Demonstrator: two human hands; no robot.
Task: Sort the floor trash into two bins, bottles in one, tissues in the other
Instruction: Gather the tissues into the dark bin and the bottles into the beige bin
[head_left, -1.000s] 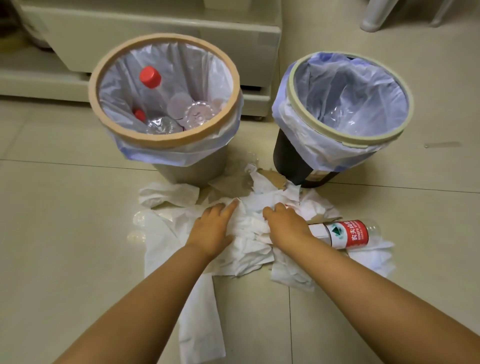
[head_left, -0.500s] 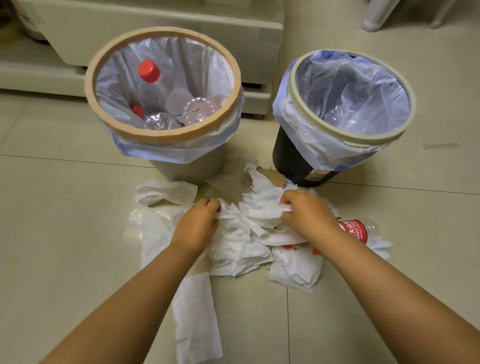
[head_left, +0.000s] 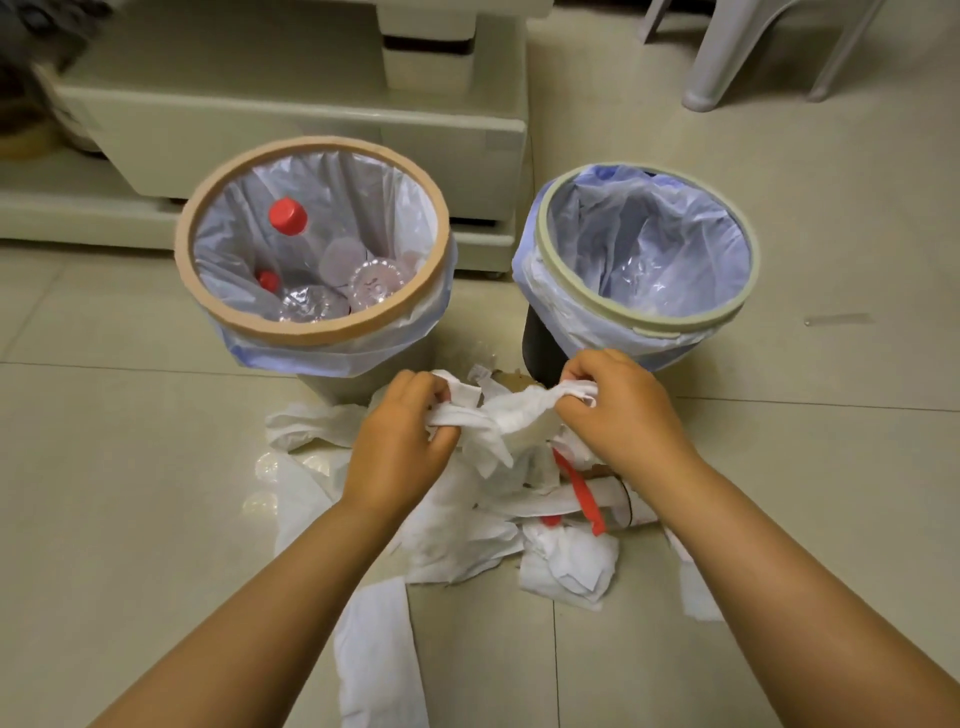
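Observation:
A bunch of white tissues (head_left: 511, 413) hangs between my two hands, lifted just above the floor pile. My left hand (head_left: 400, 447) grips its left end, my right hand (head_left: 623, 410) its right end, close to the front of the right bin. The tan-rimmed bin (head_left: 311, 332) on the left holds several clear bottles with red caps (head_left: 287, 216). The pale-green-rimmed bin (head_left: 644, 312) on the right shows only its lilac liner. More tissues (head_left: 566, 569) lie on the floor under my hands. A bottle with a red label (head_left: 584, 491) lies partly buried among them.
A long tissue strip (head_left: 379, 654) trails toward me on the tiled floor. A low cream cabinet (head_left: 311, 119) stands right behind the bins. White plastic chair legs (head_left: 727, 57) stand at the far right.
Both hands went from pressing flat on the pile to closing on tissues and lifting them up toward the bins. The bottle on the floor became more exposed.

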